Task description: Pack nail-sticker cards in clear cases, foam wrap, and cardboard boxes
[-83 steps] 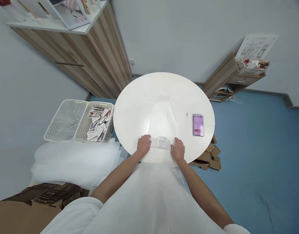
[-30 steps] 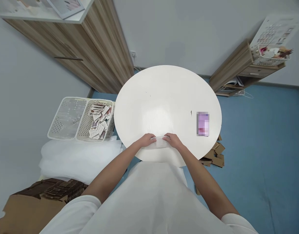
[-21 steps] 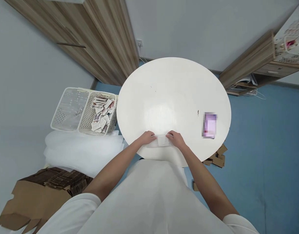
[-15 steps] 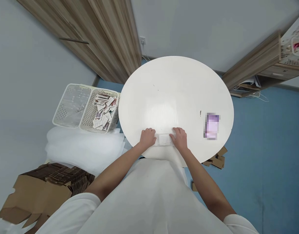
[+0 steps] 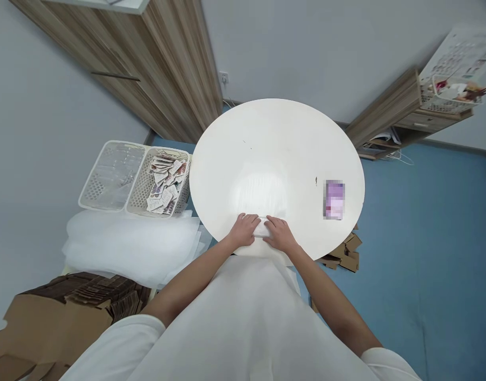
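At the near edge of the white round table (image 5: pixel 274 137) lies a small white packet (image 5: pixel 262 228), which looks wrapped in thin, semi-clear foam sheet. My left hand (image 5: pixel 243 230) grips its left end, fingers curled over it. On the right end, my right hand (image 5: pixel 281 233) is closed the same way. Only the middle of the packet shows between my hands; its ends are covered by my fingers. What is inside it is hidden.
A blurred purple item (image 5: pixel 334 200) lies on the table's right side. To the left stand a white basket of printed cards (image 5: pixel 163 182) and another basket holding clear plastic pieces (image 5: pixel 115 177). White foam sheets (image 5: pixel 131 243) and folded cardboard boxes (image 5: pixel 48 328) lie nearer me.
My hands have come closer together, from the flat loose ends of the wrap onto the packet's sides. The wrap's ends no longer show spread out. The camera view has shifted slightly.
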{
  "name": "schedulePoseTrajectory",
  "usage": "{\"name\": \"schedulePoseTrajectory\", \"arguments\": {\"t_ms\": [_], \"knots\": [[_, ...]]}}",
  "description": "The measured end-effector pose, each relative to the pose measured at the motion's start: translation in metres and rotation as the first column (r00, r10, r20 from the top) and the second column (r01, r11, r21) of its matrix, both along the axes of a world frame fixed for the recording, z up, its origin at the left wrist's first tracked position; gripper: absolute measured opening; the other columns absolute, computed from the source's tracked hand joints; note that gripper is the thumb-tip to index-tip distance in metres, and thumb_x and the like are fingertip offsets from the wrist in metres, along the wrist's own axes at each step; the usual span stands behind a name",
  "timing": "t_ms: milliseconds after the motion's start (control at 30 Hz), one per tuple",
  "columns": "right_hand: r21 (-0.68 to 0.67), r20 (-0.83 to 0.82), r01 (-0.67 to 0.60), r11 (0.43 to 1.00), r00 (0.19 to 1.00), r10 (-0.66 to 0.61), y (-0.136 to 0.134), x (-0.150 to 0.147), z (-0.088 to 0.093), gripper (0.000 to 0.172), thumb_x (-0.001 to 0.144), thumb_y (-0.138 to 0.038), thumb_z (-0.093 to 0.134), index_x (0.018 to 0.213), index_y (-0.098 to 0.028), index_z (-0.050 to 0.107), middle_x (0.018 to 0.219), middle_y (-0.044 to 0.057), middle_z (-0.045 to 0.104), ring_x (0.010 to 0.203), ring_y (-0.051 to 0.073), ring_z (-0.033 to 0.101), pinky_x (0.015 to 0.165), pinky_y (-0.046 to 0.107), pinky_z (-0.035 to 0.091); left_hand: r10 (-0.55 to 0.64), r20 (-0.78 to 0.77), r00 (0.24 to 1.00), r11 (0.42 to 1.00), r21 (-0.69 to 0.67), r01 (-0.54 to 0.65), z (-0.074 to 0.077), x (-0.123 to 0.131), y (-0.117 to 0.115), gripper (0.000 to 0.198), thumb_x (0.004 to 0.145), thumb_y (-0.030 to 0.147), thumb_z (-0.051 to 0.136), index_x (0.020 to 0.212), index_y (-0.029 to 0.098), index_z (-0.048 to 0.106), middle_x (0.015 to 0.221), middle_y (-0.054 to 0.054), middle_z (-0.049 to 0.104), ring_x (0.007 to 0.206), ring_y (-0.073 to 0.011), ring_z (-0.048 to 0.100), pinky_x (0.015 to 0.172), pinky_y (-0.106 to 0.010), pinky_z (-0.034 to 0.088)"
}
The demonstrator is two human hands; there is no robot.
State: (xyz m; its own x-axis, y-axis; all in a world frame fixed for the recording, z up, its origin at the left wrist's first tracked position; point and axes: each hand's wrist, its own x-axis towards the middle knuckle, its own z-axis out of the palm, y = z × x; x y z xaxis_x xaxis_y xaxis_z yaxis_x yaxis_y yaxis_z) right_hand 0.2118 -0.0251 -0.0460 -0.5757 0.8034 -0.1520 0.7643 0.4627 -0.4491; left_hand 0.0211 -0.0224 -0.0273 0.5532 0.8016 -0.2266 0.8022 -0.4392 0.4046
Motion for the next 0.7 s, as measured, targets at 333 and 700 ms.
{"name": "schedulePoseTrajectory", "arguments": {"t_ms": [333,700], "knots": [[-0.191,-0.065,0.088,0.978,0.993,-0.102,-0.035,-0.003,0.017,0.047,0.068,-0.043,0.058,0.109,-0.022,0.049,0.122,0.009,0.048,0.109,0.025,0.044,0.086,0.039,0.036,-0.111,0.120,0.987,0.980,-0.154,0.129,0.008,-0.019,-0.011,0.055,0.059,0.031,0.060,0.112,0.023,0.047,0.110,-0.005,0.053,0.105,-0.0250,0.044,0.089,-0.036,0.030],[-0.443,-0.118,0.190,0.876,0.957,-0.267,0.016,0.003,0.028,0.035,0.079,-0.050,0.042,0.095,-0.026,0.063,0.100,0.004,0.060,0.091,0.020,0.053,0.080,0.033,0.039,0.141,0.212,0.967,0.933,-0.355,-0.058,0.016,-0.029,0.022,0.032,0.079,0.036,0.039,0.104,0.027,0.056,0.103,-0.003,0.056,0.096,-0.0197,0.050,0.081,-0.031,0.038]]}}
